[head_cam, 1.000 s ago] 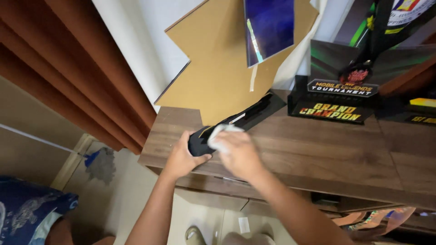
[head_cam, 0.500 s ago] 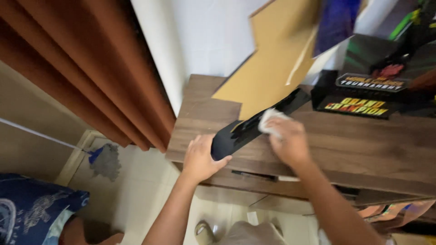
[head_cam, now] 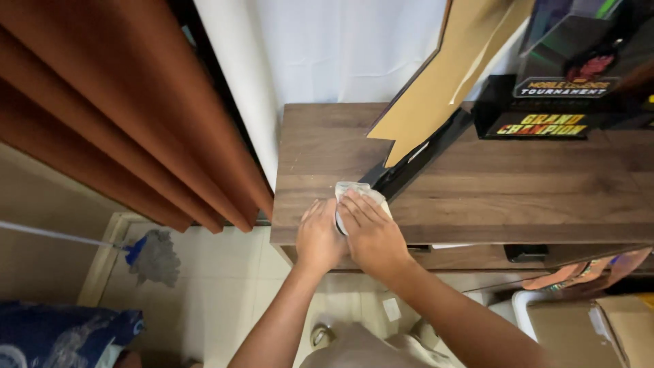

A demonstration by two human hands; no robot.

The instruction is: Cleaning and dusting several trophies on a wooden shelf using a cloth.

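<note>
Hands are working side by side near the front edge of the dark wooden table [head_cam: 477,197]: the right hand [head_cam: 368,235] is pressing a crumpled white cloth [head_cam: 354,194] against the long glossy black base [head_cam: 409,167], while the left hand [head_cam: 319,235] is lying curled beside it, grasping nothing visible.

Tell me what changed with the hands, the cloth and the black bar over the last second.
The right hand with the white cloth slid from partway up the long black bar down to its near end. The left hand, which held that end, now lies beside the right hand at the edge of the wooden shelf. The bar stays slanted on the shelf, the cardboard sheet and black trophy base behind it.
</note>
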